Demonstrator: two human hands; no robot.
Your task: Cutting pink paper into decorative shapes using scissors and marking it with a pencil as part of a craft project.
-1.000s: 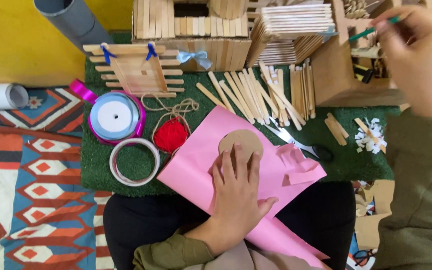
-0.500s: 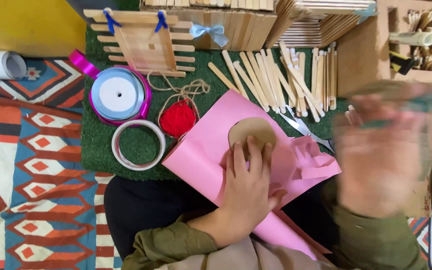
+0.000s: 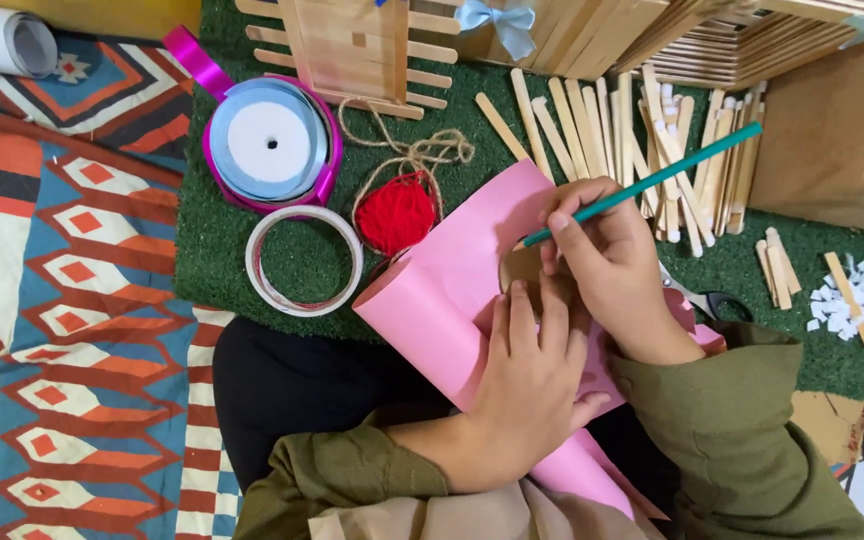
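Observation:
A curled pink paper sheet lies across my lap and the green mat. A round brown card disc rests on it, mostly covered by my hands. My left hand presses flat on the disc and paper, fingers spread. My right hand grips a teal pencil, its tip touching the paper at the disc's upper edge.
A green turf mat holds several wooden sticks, a red yarn ball with twine, a tape roll, ribbon spools, scissors and white paper scraps. Stick-built pieces stand at the back. A patterned rug lies left.
My right hand came down from the upper right with the teal pencil and now rests its tip at the disc. My left hand stayed pressed on the paper.

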